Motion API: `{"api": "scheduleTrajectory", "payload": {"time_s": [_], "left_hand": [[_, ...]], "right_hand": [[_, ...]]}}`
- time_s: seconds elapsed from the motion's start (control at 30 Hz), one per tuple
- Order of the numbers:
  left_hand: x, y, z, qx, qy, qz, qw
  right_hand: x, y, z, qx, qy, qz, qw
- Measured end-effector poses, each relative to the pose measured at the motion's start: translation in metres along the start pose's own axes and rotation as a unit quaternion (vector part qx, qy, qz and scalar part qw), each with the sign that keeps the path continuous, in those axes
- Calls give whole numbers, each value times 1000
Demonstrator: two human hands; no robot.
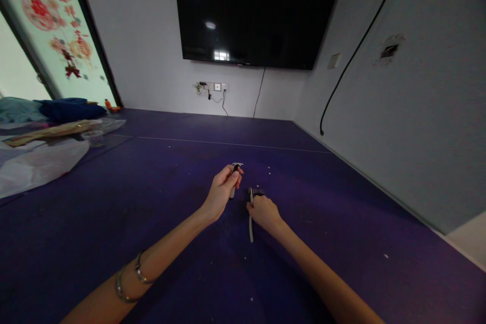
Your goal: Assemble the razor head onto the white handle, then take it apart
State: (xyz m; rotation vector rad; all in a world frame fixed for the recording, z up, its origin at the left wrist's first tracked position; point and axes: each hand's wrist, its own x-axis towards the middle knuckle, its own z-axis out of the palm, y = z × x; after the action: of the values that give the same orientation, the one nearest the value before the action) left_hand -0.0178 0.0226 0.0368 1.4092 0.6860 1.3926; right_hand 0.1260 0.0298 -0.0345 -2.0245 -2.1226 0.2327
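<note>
My left hand (222, 190) is closed around a small T-shaped tool (232, 192). Its handle is grey and black, and a thin pale crosspiece sits at its top; its exact kind is unclear. Just to the right, my right hand (267, 211) is closed on a dark blocky piece (259, 192), partly hidden by the fingers. A pale cable-like strip (251, 230) runs along that piece and hangs out below the hand. The tool and the dark piece are apart. Both hands are over the dark purple surface (170, 263).
White specks dot the purple surface. Plastic sheeting (45, 164) and a blue cloth bundle (70, 110) lie at the left. A black cable (355, 53) hangs down the right wall. A television (254, 10) is on the far wall above sockets (217, 87).
</note>
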Motion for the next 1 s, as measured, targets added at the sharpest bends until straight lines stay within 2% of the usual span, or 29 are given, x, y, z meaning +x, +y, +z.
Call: {"api": "scheduleTrajectory", "payload": {"time_s": [0.17, 0.37, 0.53, 0.67, 1.0], "left_hand": [[-1, -4, 0, 0, -5, -12, 1000], [-1, -11, -1, 6, -5, -21, 1000], [-2, -22, -3, 14, -14, -36, 999], [-4, -32, -2, 12, -29, -51, 998], [-8, -42, 1, 6, -43, -80, 996]], "right_hand": [[0, 7, -7, 0, 26, -20, 999], [14, 48, -28, 22, 43, -32, 998], [25, 72, -23, 54, 54, -106, 991], [29, 71, -16, 61, 51, -143, 986], [20, 60, -20, 18, 41, -135, 990]]}}
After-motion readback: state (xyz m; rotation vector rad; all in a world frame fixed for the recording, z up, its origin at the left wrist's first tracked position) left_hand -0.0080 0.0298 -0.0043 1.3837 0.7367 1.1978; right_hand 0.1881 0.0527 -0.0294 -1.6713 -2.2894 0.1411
